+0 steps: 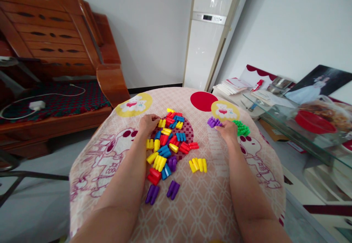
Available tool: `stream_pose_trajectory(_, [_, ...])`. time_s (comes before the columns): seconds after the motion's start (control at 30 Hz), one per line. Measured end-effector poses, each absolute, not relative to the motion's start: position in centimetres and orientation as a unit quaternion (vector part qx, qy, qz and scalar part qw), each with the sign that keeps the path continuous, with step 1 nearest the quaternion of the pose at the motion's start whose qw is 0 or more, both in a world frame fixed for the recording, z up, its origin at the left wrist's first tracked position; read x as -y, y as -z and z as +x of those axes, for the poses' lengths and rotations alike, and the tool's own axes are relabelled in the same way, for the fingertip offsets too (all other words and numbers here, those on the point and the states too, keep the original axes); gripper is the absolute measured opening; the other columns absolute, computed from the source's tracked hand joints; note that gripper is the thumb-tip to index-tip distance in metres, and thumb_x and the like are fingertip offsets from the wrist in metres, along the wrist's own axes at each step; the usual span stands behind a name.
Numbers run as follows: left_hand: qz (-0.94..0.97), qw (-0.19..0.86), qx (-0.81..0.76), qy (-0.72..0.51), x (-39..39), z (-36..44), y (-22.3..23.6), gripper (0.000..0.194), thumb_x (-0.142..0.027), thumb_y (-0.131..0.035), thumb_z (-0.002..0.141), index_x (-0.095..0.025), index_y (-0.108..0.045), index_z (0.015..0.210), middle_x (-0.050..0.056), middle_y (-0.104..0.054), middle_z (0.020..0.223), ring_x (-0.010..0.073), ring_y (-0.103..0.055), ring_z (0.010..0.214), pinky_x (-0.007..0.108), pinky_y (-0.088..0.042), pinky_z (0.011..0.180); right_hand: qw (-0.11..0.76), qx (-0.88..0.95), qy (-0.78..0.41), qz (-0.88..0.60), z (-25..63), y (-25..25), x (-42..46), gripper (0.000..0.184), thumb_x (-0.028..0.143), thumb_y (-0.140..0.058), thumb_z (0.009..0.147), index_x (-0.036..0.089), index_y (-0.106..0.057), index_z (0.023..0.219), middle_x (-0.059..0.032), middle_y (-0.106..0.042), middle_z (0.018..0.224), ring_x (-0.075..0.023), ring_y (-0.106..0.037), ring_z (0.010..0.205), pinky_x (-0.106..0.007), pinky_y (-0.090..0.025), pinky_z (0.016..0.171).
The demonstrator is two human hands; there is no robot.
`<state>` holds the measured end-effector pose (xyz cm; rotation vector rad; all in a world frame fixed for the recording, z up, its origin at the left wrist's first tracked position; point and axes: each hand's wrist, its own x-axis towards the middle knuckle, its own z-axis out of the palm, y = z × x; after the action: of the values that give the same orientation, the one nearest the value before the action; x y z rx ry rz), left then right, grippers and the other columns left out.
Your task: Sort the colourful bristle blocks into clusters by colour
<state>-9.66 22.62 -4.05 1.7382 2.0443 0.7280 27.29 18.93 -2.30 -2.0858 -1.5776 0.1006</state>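
Note:
A heap of small plastic blocks (pixel 167 144) in red, yellow, blue and purple lies on a cartoon-print blanket (pixel 203 206) in front of me. My left hand (pixel 147 123) rests with curled fingers at the heap's far left edge, touching a yellow block (pixel 161 123). My right hand (pixel 228 129) lies between a purple cluster of blocks (pixel 213 122) and a green cluster (pixel 242 128), fingers closed against the purple one. Two loose purple blocks (pixel 162 192) lie nearest to me. A row of yellow blocks (pixel 198 165) sits between my arms.
A wooden bench (pixel 68 52) with a dark cushion and a white cable stands at the left. A tall white appliance (pixel 206 34) stands behind. A glass table (pixel 302 125) with a red bowl, papers and a photo is at the right.

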Motion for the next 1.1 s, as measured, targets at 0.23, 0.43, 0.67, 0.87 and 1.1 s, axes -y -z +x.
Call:
stream_pose_trajectory(0.23, [0.613, 0.179, -0.725, -0.257, -22.6, -9.5, 4.0, 0.029, -0.026, -0.057, 0.08, -0.021, -0.078, 0.1, 0.004, -0.077, 0.092, 0.0182, -0.068, 0.084, 0.022, -0.047, 0.07, 0.24, 0.58, -0.003, -0.778, 26.7, 1.2, -18.4, 0.045, 0.039, -0.073, 0.069, 0.013, -0.071, 0.105, -0.0125, -0.075, 0.093, -0.0262, -0.068, 0.09, -0.032, -0.049, 0.08])
stream_pose_trajectory(0.43, [0.606, 0.188, -0.727, -0.261, -22.3, -9.3, 3.6, 0.028, -0.024, -0.057, 0.082, -0.02, -0.078, 0.1, 0.005, -0.077, 0.092, 0.0176, -0.068, 0.083, 0.022, -0.047, 0.069, 0.282, 0.689, -0.081, -0.663, 22.4, -2.0, -16.7, 0.018, 0.027, -0.063, 0.079, 0.017, -0.075, 0.089, -0.0075, -0.076, 0.085, -0.0208, -0.069, 0.082, -0.027, -0.048, 0.075])
stream_pose_trajectory(0.67, [0.609, 0.191, -0.717, -0.281, -22.4, -9.5, 4.2, 0.027, -0.023, -0.058, 0.08, -0.019, -0.078, 0.099, 0.004, -0.077, 0.091, 0.0164, -0.068, 0.08, 0.021, -0.047, 0.069, 0.097, 0.867, -0.285, -0.396, 13.7, -2.3, -12.2, 0.008, 0.018, -0.064, 0.078, 0.016, -0.071, 0.075, 0.001, -0.066, 0.066, -0.011, -0.056, 0.064, -0.022, -0.033, 0.059])
stream_pose_trajectory(0.87, [0.606, 0.193, -0.716, -0.287, -22.5, -9.5, 4.2, 0.027, -0.022, -0.058, 0.08, -0.019, -0.078, 0.099, 0.004, -0.077, 0.091, 0.0161, -0.068, 0.078, 0.021, -0.047, 0.069, 0.042, 0.907, -0.244, -0.34, 11.2, -0.8, -10.5, 0.01, 0.024, -0.073, 0.075, 0.016, -0.067, 0.073, 0.0024, -0.059, 0.065, -0.0099, -0.049, 0.063, -0.024, -0.024, 0.056])
stream_pose_trajectory(1.1, [0.607, 0.194, -0.718, -0.282, -22.5, -9.5, 4.2, 0.028, -0.024, -0.058, 0.081, -0.019, -0.078, 0.1, 0.005, -0.077, 0.091, 0.0164, -0.068, 0.079, 0.021, -0.046, 0.067, 0.185, 0.833, -0.291, -0.433, 14.5, -1.6, -13.1, 0.007, 0.021, -0.067, 0.077, 0.015, -0.068, 0.074, 0.0035, -0.061, 0.062, -0.0093, -0.053, 0.058, -0.02, -0.031, 0.055])
